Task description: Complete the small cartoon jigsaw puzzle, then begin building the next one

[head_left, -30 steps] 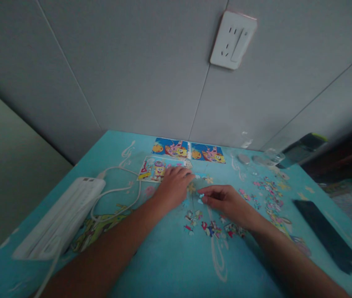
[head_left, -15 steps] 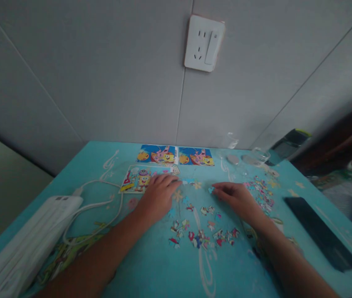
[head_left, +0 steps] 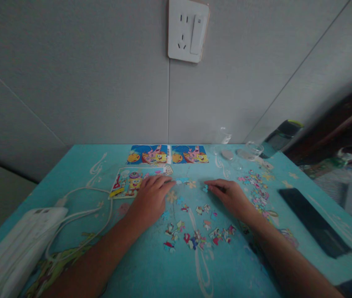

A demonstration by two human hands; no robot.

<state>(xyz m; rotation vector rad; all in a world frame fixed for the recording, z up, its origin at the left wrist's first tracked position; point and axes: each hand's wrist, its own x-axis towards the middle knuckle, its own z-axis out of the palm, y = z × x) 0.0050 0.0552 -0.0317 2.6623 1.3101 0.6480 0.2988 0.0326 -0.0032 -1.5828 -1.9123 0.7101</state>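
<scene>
My right hand (head_left: 230, 196) pinches a small light-blue jigsaw puzzle piece (head_left: 205, 188) between thumb and fingers, just above the tabletop. To its left, a short row of joined pale-blue puzzle pieces (head_left: 183, 181) lies on the table. My left hand (head_left: 152, 196) rests palm down at the row's left end, fingers loosely bent and fingertips by the pieces. It partly covers a cartoon picture card (head_left: 123, 182). Loose puzzle pieces (head_left: 196, 239) lie in small groups nearer me, and a larger heap (head_left: 259, 190) spreads beyond my right wrist.
Two blue cartoon cards (head_left: 190, 154) lie against the wall. A white power strip (head_left: 29, 240) with a looped white cable (head_left: 110, 207) is at left. A dark flat strip (head_left: 315, 221) lies at right. Clear plastic containers (head_left: 253, 150) and a dark cup (head_left: 283, 136) stand at the back right.
The view has shifted slightly to the right and tilted down. My right hand keeps the blue puzzle piece pinched, and my left hand stays by the joined row.
</scene>
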